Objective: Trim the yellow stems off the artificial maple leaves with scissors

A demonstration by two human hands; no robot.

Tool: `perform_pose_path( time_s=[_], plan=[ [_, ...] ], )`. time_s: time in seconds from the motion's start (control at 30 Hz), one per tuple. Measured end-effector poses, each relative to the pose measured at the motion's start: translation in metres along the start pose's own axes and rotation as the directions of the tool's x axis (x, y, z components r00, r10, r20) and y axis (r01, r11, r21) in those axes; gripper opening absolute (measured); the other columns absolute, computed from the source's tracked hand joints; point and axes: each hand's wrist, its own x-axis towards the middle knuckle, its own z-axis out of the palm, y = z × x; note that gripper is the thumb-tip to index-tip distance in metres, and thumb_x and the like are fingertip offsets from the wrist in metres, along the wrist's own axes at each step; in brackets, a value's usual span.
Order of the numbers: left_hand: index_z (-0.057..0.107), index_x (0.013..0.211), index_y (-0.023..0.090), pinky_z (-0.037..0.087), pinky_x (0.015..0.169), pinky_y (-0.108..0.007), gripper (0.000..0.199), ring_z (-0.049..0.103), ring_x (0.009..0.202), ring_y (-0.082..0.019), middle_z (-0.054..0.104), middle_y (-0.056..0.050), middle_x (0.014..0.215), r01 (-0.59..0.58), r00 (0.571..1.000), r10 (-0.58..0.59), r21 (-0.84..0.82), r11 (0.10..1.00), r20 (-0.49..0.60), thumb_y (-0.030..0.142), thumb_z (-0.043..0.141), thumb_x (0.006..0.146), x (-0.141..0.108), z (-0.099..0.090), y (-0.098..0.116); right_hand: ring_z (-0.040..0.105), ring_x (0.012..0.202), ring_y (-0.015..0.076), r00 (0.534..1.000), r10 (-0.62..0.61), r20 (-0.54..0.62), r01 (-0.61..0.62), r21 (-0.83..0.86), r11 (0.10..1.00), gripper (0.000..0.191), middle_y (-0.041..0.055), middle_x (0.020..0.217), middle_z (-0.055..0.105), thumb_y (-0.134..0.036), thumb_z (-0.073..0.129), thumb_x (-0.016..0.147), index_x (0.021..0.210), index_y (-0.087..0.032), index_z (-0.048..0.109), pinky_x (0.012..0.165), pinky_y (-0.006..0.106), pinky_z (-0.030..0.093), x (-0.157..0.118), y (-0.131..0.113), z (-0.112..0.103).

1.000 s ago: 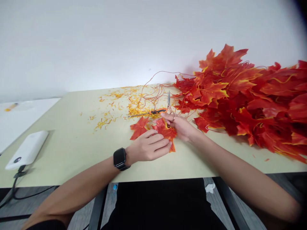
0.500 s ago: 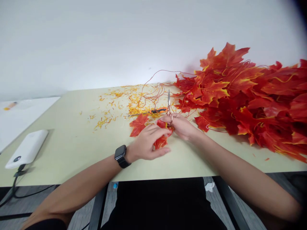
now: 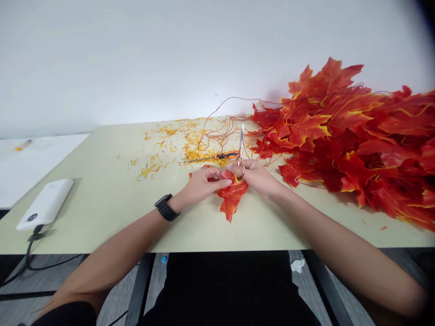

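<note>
Since the earlier picture the left hand (image 3: 204, 182) has moved up the leaf; its fingers (image 3: 219, 182) are together and press the maple leaf (image 3: 233, 198) on the bench (image 3: 102, 222), while the right hand (image 3: 256, 176) closes on the scissors (image 3: 241, 146).

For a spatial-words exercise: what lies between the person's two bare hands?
In the head view, a red-orange artificial maple leaf lies between the left hand and right hand, which holds metal scissors.

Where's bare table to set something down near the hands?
Bare tabletop lies between the white power bank and the yellow scraps, above the left forearm. A narrower strip runs along the near edge, below the artificial maple leaf. Crowded: around the scissors, the red wire and the red leaf pile.
</note>
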Motion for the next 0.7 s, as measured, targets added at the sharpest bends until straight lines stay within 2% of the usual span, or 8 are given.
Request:
perform_pose_path(
  time_s=[0.07,0.17,0.23,0.3,0.43,0.57,0.63,0.7],
  plan=[
    [0.067,0.077,0.017,0.046,0.06,-0.024,0.05,0.058,0.063,-0.01,0.068,-0.001,0.074,0.008,0.998,-0.003,-0.084,0.996,0.063,0.064,0.083,0.086,-0.001,0.0,0.003,0.047,0.065,0.0126,1.0,-0.014,-0.01,0.014,-0.061,0.998,0.044,0.0018,0.075,0.067,-0.061,0.079,0.086,0.077,-0.019,0.075,0.065,0.03,0.035,0.001,0.001,-0.001],
    [0.072,0.079,0.017,0.039,0.051,-0.021,0.047,0.05,0.054,-0.007,0.064,0.0,0.066,0.014,0.991,0.002,-0.114,0.993,0.134,0.062,0.084,0.086,-0.003,-0.001,0.009,0.05,0.068,0.0143,0.999,-0.025,-0.023,0.022,-0.114,0.993,0.046,0.0031,0.078,0.068,-0.065,0.076,0.089,0.083,-0.019,0.079,0.067,0.031,0.038,0.003,0.003,-0.002],
    [0.073,0.081,0.017,0.037,0.048,-0.021,0.044,0.047,0.052,-0.006,0.063,0.0,0.064,0.027,0.985,-0.003,-0.138,0.99,0.17,0.059,0.082,0.088,-0.003,-0.003,0.013,0.051,0.069,0.015,0.999,-0.038,-0.009,0.037,-0.136,0.99,0.052,0.003,0.076,0.065,-0.07,0.074,0.089,0.079,-0.019,0.074,0.068,0.031,0.039,0.003,0.002,-0.002],
    [0.068,0.08,0.017,0.038,0.05,-0.021,0.041,0.048,0.053,-0.006,0.063,0.0,0.066,0.039,0.987,-0.011,-0.17,0.985,0.161,0.055,0.079,0.092,-0.003,-0.005,0.015,0.047,0.068,0.0145,0.997,-0.072,-0.007,0.069,-0.188,0.98,0.061,0.0018,0.072,0.058,-0.076,0.069,0.09,0.069,-0.019,0.061,0.068,0.032,0.037,0.003,0.001,-0.002],
    [0.057,0.08,0.017,0.044,0.062,-0.022,0.032,0.053,0.066,-0.008,0.061,0.0,0.077,0.003,1.0,-0.003,-0.16,0.987,-0.005,0.04,0.069,0.097,-0.001,-0.006,0.012,0.049,0.075,0.0167,0.99,-0.135,-0.046,0.107,-0.384,0.917,0.066,0.0029,0.076,0.055,-0.079,0.054,0.098,0.069,-0.021,0.043,0.075,0.033,0.041,0.003,-0.003,-0.006],
    [0.051,0.081,0.018,0.041,0.063,-0.022,0.026,0.049,0.067,-0.008,0.057,0.001,0.077,-0.014,0.98,-0.011,-0.126,0.992,-0.198,0.034,0.063,0.098,0.003,-0.006,0.004,0.053,0.082,0.02,0.965,-0.262,0.026,0.218,-0.633,0.743,0.057,0.0067,0.081,0.056,-0.065,0.046,0.105,0.069,-0.021,0.045,0.082,0.036,0.043,0.005,-0.006,-0.018],
    [0.051,0.086,0.019,0.04,0.063,-0.022,0.026,0.052,0.067,-0.008,0.057,0.002,0.076,-0.013,0.96,-0.029,-0.146,0.989,-0.278,0.036,0.065,0.099,0.006,-0.006,0.0,0.05,0.076,0.0184,0.976,-0.216,0.032,0.182,-0.666,0.723,0.058,0.0059,0.078,0.056,-0.065,0.049,0.104,0.068,-0.019,0.051,0.075,0.035,0.041,0.006,-0.006,-0.025],
    [0.054,0.093,0.019,0.043,0.065,-0.022,0.026,0.058,0.068,-0.009,0.064,0.001,0.079,0.003,0.947,-0.056,-0.166,0.986,-0.315,0.04,0.067,0.099,0.008,-0.008,-0.003,0.043,0.068,0.0154,0.992,-0.126,-0.017,0.086,-0.643,0.761,0.06,0.0031,0.072,0.052,-0.071,0.057,0.098,0.069,-0.019,0.058,0.066,0.033,0.034,0.006,-0.006,-0.029]
  ],
)
